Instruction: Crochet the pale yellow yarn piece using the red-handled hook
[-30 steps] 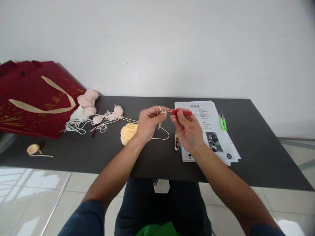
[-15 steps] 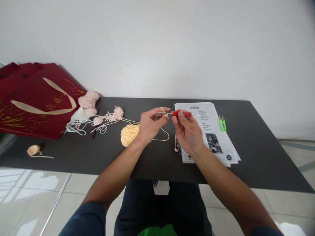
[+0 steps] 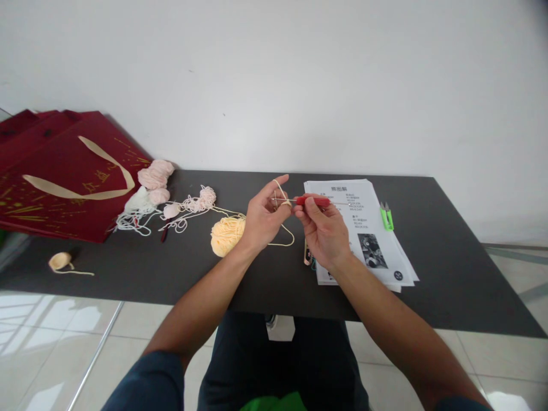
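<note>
Above the dark table my right hand [image 3: 323, 231] grips a crochet hook [image 3: 314, 201] by its red handle. The hook's thin metal shaft points left, to the fingers of my left hand [image 3: 265, 217]. That hand pinches a small bit of yellow yarn [image 3: 287, 203] between thumb and fingers, its index finger raised with a strand looped over it. From there the strand drops and curves back toward a yellow yarn ball [image 3: 226, 235] left of my wrist. The fingers partly hide the stitches at the hook's tip.
Printed sheets [image 3: 368, 251] lie at the right, with green thread snips [image 3: 386, 217] on their edge. Pink and white yarn [image 3: 154, 182] lies beside a dark red gift bag [image 3: 64, 182]. A small yellow crocheted piece [image 3: 60, 261] sits at the far left.
My left index finger has risen, lifting the yarn strand over it. The crochet hook has shifted slightly left and down in my right hand.
</note>
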`<state>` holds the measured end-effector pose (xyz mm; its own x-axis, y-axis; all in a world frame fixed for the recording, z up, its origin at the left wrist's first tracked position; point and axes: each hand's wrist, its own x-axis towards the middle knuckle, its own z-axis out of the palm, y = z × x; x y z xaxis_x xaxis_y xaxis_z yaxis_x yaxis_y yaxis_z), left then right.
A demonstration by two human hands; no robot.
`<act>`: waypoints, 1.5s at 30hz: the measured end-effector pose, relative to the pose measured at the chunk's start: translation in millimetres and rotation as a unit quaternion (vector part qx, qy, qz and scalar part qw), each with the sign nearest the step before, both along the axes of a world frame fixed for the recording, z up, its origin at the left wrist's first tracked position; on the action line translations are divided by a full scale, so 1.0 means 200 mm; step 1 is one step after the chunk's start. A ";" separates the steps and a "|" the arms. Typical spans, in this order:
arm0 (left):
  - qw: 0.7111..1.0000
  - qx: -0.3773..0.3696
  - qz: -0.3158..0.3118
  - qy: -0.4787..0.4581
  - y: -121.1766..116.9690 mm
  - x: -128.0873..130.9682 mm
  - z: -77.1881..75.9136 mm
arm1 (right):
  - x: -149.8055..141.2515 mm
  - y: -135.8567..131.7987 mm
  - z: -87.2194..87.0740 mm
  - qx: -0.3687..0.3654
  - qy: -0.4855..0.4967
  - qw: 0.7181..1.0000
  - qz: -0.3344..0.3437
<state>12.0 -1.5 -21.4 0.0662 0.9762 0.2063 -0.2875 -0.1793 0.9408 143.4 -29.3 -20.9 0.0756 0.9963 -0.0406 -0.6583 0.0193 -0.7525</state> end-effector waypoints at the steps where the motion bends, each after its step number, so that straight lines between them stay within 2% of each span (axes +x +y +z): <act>1: 1.000 0.001 0.003 0.002 0.00 0.00 0.00 | 0.00 0.00 0.00 0.002 -0.001 1.000 -0.004; 6: 0.999 0.015 0.027 0.040 -0.02 0.00 0.02 | 0.00 -0.01 -0.01 0.033 -0.053 0.998 -0.030; 11: 0.991 0.061 0.078 0.087 -0.03 -0.02 0.02 | 0.01 -0.01 -0.01 0.061 -0.087 0.993 -0.044; 16: 0.996 0.039 0.060 0.046 -0.03 -0.01 0.02 | 0.01 -0.01 0.00 0.065 -0.072 0.994 -0.057; 23: 0.994 0.058 0.093 0.022 -0.02 -0.01 0.01 | 0.02 -0.02 0.00 0.098 -0.081 0.989 -0.081; 32: 0.991 0.080 0.111 0.006 0.00 -0.01 -0.01 | 0.04 -0.01 -0.01 0.180 -0.106 0.972 -0.111; 45: 0.988 0.079 0.130 0.010 -0.03 -0.01 0.00 | 0.03 -0.02 -0.06 0.234 -0.195 0.940 -0.156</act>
<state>10.5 -6.6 -20.4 -0.1769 0.9168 0.3580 -0.1939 -0.3890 0.9006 150.2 -34.1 -32.3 0.2851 0.8256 0.4870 -0.2421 0.5536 -0.7968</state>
